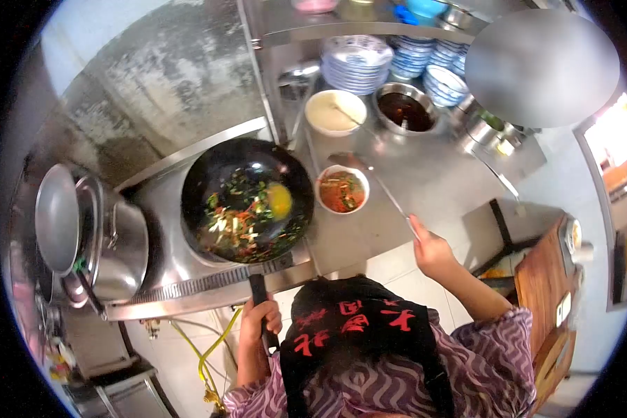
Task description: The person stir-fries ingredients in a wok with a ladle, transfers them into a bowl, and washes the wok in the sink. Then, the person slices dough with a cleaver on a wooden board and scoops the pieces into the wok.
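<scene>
I've got left grip point(262, 319) closed on wok point(205, 174), right grip point(430, 249) clasping ladle point(389, 191) near red-filled bowl point(342, 191); blurry yellow patch point(279, 202), maybe egg.

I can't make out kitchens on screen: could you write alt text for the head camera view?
A person's left hand holds the handle of a black wok containing chopped food, while the right hand holds a long-handled ladle near a bowl of reddish food on a steel counter.
</scene>
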Demonstrator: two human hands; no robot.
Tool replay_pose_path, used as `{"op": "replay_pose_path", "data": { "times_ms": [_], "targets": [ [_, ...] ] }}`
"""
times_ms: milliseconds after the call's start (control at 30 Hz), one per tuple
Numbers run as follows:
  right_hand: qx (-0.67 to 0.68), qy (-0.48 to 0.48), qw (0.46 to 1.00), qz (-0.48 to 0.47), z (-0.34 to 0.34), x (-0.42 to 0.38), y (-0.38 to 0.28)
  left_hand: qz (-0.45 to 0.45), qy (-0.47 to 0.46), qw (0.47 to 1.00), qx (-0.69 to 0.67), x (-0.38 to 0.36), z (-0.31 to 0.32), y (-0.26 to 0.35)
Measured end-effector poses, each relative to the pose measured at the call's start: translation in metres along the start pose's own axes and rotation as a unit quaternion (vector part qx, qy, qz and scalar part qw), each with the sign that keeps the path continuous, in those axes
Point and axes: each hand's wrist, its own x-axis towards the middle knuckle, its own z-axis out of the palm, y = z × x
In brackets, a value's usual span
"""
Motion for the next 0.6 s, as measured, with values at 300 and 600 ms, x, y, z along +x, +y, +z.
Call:
{"op": "replay_pose_path", "data": {
  "times_ms": [300, 600],
  "targets": [
    [0.029, 0.024, 0.988, -0.148, 0.056, 0.105, -0.109, 0.008, -0.045, 0.999, 0.016, -0.005, 0.017, 0.004],
    [-0.05, -0.122, 0.97, -0.203, 0.032, 0.048, -0.077, 0.033, -0.06, 0.998, -0.003, -0.007, 0.002, 0.003]
  ]
}}
